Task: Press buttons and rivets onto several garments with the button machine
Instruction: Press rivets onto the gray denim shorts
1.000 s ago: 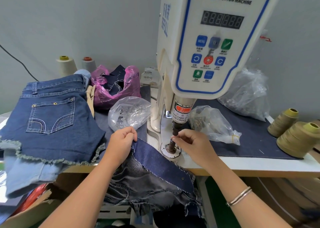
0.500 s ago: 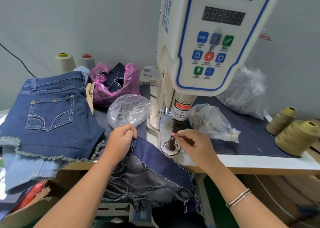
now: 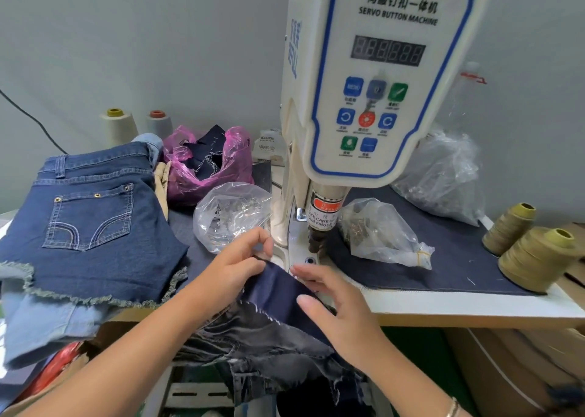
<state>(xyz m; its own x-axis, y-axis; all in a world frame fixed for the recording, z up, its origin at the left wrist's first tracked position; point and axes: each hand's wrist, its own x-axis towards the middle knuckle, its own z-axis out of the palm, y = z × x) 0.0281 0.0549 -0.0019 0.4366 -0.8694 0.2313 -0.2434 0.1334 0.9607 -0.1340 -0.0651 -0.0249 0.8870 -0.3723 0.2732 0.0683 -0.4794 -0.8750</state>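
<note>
Right hand (image 3: 340, 313) now off punch, beside clear bag (image 3: 232, 215) of rivets.

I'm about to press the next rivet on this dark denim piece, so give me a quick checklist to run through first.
1. Fabric under the punch: not ok. The dark denim piece ends short of the machine's base, not under the punch.
2. Fingers away from the punch: ok for now. The right hand lies flat on the fabric, below the die.
3. Fabric held: ok. The left hand pinches its upper edge.
4. Rivet loaded on the lower die: cannot tell.
5. Machine powered: cannot tell. The display shows no lit digits.
6. Supply near: ok. The clear bag of hardware sits beside the machine.
</note>
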